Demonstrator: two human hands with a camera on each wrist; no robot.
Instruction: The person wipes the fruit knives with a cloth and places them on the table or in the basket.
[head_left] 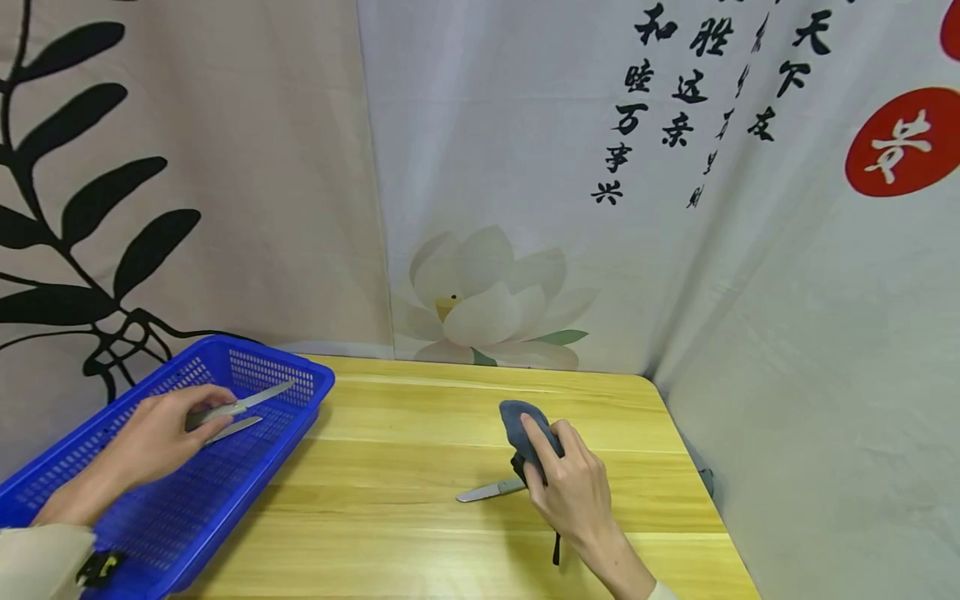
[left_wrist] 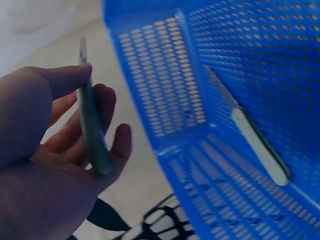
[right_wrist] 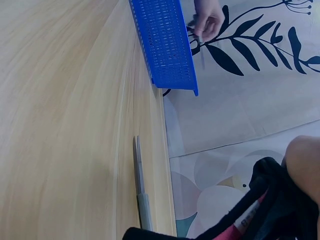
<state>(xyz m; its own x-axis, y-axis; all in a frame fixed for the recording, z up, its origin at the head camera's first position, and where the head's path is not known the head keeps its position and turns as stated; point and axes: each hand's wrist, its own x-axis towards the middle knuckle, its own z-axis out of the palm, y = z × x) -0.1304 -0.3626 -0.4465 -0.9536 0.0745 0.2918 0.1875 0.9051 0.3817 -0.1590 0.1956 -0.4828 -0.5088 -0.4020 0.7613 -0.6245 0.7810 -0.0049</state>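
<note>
My left hand (head_left: 153, 433) grips a knife by its greenish-grey handle (left_wrist: 90, 130), blade pointing away, above the blue basket (head_left: 321, 385). Below it, inside the basket, lies a second knife (left_wrist: 260, 145) with a pale handle. Over the table, my right hand (head_left: 576, 492) holds a soft blue-grey item (head_left: 516, 419) with black parts and a hanging black cord; its exact kind is unclear. The right wrist view shows black material (right_wrist: 270, 190) with red inside. Beneath that hand a third knife (head_left: 483, 492) lies on the tabletop, its handle partly hidden.
The basket stands on the left of the wooden table (head_left: 390, 433), its mesh walls raised. Printed fabric curtains (head_left: 480, 150) hang behind and along the right side. A small black and yellow object (head_left: 100, 568) shows beside the left cuff.
</note>
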